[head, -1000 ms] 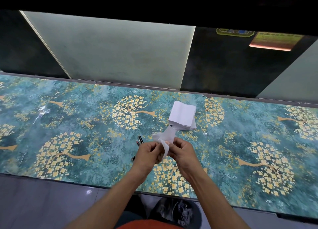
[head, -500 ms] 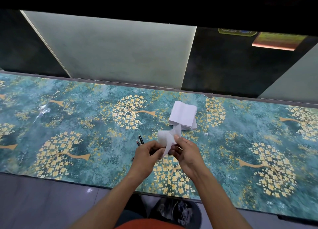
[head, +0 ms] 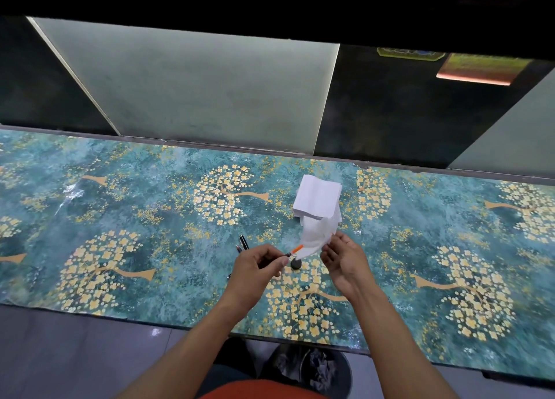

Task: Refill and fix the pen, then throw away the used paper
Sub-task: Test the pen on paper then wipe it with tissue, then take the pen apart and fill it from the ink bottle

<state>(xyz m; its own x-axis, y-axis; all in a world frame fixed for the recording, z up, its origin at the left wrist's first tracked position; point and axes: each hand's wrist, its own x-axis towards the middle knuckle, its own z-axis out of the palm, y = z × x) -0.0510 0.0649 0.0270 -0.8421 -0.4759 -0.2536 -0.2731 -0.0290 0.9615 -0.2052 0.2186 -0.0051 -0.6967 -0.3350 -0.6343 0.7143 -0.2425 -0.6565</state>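
My left hand pinches a thin pen part with an orange tip that points up and right. My right hand holds a crumpled white tissue just beyond that tip, above the table. A small dark round cap or pot sits on the table between my hands. Two dark pens lie on the table just behind my left hand. A stack of white paper rests farther back.
The table wears a teal cloth with gold flower trees. A black waste bin with crumpled paper inside stands on the floor below the table's near edge, between my forearms. A dark wall with pale panels rises behind the table.
My hands have drawn apart. The tissue has come off the pen part and stays in my right hand, and the orange tip and the small dark round object now show.
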